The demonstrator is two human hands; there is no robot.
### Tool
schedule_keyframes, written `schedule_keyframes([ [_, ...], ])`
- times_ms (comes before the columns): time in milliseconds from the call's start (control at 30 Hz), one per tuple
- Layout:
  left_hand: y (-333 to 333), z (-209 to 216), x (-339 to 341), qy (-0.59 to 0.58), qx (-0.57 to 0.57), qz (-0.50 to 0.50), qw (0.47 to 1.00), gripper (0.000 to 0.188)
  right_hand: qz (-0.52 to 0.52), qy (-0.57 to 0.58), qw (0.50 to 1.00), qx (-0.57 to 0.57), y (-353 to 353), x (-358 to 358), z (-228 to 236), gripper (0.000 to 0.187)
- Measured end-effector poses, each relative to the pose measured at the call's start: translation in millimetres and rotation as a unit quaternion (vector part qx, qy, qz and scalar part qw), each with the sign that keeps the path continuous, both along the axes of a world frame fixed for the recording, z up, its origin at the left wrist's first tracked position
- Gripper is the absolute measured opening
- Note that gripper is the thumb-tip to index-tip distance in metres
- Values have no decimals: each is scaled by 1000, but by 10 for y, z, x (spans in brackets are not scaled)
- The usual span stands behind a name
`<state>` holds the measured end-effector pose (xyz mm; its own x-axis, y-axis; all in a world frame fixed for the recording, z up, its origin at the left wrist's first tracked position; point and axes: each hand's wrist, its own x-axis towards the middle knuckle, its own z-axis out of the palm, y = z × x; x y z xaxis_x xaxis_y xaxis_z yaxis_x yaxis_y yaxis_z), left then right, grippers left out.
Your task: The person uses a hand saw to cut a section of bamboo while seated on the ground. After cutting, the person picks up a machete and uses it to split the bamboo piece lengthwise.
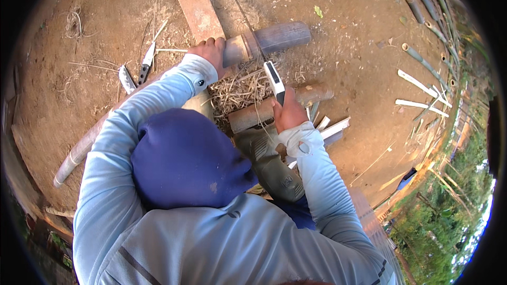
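Note:
A thick grey-brown bamboo piece (pixel 285 37) lies crosswise in front of me, with a paler cut band on its left part. My left hand (pixel 211 53) is closed over the bamboo's left end. In my right hand (pixel 290 111) is the white and black handle of a hand saw (pixel 273 79), with the fingers wrapped round its lower part. The thin saw blade reaches away from me across the bamboo, just right of the pale band. How deep the blade sits in the bamboo I cannot tell.
A reddish plank (pixel 198 8) lies beyond my left hand. Wood shavings (pixel 240 95) cover the ground by another bamboo length (pixel 253 115). Two knives lie left, one black-handled (pixel 147 63). A long pole (pixel 84 150) slants left; pale strips (pixel 420 84) and several bamboo poles lie right.

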<state>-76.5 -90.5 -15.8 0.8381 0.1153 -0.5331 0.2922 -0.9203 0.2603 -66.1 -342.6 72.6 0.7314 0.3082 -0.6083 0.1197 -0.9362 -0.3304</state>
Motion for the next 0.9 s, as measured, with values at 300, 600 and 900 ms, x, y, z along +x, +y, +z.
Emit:
schedule_keyframes([
  [300, 239, -48, 23, 29, -39, 38, 998, 64, -21, -85, 992, 88, -51, -25, -752, 50],
  [600, 742, 9, -254, 49, 62, 62, 995, 54, -21, -5, 995, 102, 457, 66, -572, 48],
  [900, 812, -21, 132, -7, 37, 76, 996, 68, 1, -63, 987, 147, 728, 162, -921, 45],
])
